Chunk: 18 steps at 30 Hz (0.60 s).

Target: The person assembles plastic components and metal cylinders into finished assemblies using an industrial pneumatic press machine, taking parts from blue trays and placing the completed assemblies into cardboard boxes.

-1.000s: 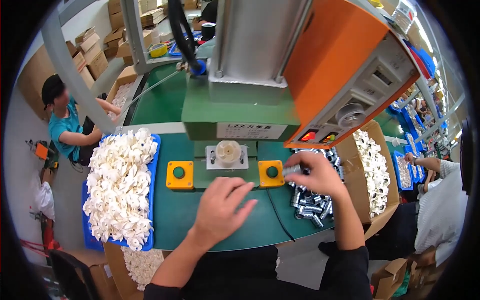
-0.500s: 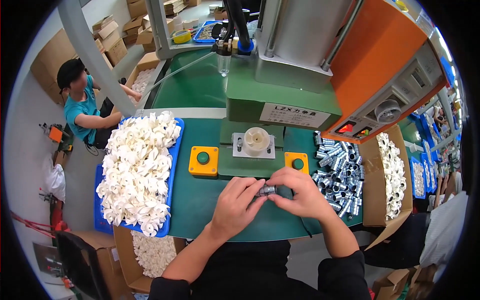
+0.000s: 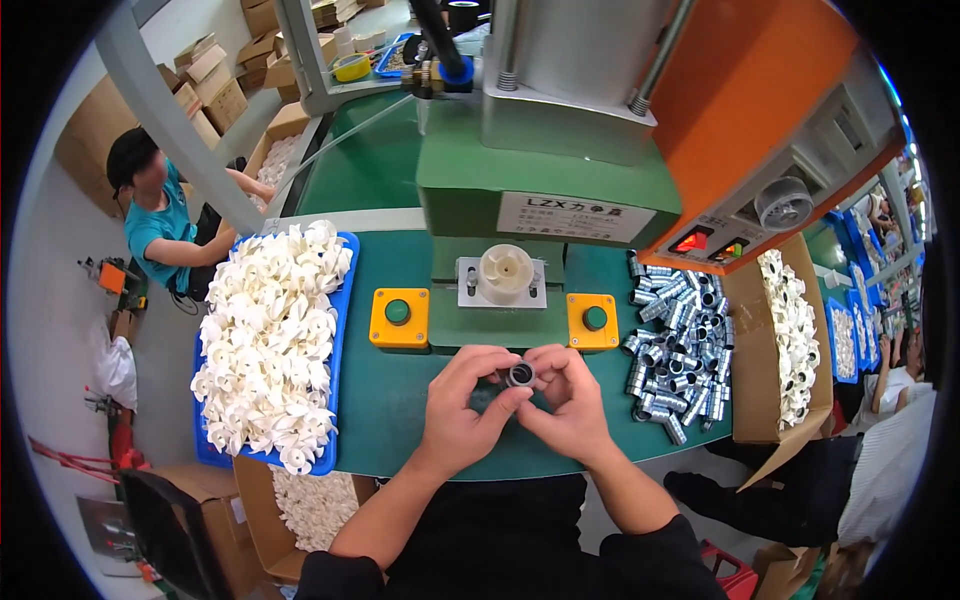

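Between my left hand (image 3: 468, 405) and my right hand (image 3: 568, 400) is a short metal sleeve (image 3: 520, 375), its dark open end facing up toward me. The fingers of both hands are closed around its sides, just above the table's front part. Beyond my hands, a round off-white plastic piece (image 3: 505, 274) with inner vanes sits on the silver plate (image 3: 468, 297) of a green press (image 3: 545, 165).
Yellow boxes with green buttons flank the press, one left (image 3: 400, 335) and one right (image 3: 604, 338). A blue tray (image 3: 345, 300) heaped with white plastic parts stands left. Loose metal sleeves (image 3: 680, 350) and a cardboard box (image 3: 752, 370) lie right. A person (image 3: 165, 215) sits far left.
My right hand has come in to the left, nearer my left hand. The sleeve has turned from lying sideways to showing its open end. The view has shifted slightly.
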Available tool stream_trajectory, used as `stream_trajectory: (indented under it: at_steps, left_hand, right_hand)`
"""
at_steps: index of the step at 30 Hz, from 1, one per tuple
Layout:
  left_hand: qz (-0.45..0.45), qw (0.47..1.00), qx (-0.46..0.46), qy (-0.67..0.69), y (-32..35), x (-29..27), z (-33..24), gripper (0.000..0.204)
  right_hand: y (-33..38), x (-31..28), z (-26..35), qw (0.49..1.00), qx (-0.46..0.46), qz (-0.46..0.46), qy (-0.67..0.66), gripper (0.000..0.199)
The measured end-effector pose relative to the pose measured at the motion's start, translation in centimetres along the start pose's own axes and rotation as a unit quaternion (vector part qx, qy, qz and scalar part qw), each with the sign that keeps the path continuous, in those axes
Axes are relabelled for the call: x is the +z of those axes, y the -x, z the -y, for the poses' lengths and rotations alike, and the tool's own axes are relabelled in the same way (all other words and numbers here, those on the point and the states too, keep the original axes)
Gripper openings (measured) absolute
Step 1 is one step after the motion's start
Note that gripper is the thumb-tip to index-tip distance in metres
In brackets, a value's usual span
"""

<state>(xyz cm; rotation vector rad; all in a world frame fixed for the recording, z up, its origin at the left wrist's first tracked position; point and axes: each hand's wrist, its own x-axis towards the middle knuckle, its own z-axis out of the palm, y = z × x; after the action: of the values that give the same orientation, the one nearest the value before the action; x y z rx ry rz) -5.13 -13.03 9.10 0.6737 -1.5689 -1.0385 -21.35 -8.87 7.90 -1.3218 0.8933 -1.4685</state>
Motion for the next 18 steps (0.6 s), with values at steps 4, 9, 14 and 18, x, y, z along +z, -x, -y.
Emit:
stream_trajectory:
  at_steps: [4,9,14,18]
  left_hand:
    - [0.0,1.0,0.02,-0.018,-0.4,0.1,0.4,0.034]
    - [-0.028,0.998,-0.022,0.042,-1.9,0.3,0.3,0.033]
    - [-0.042,0.998,-0.04,-0.02,-4.7,-0.2,-0.8,0.035]
    - [-0.073,0.991,0.014,-0.113,-5.0,-1.2,-1.2,0.034]
  right_hand:
    - [-0.3,1.1,-0.3,0.999,-0.036,-0.038,-0.01,0.047]
    - [-2.5,1.1,0.8,0.984,-0.085,-0.074,0.139,0.042]
    - [-6.8,0.0,2.6,0.937,-0.161,-0.078,0.301,0.039]
    - [-9.2,-0.4,3.1,0.923,-0.108,-0.153,0.336,0.036]
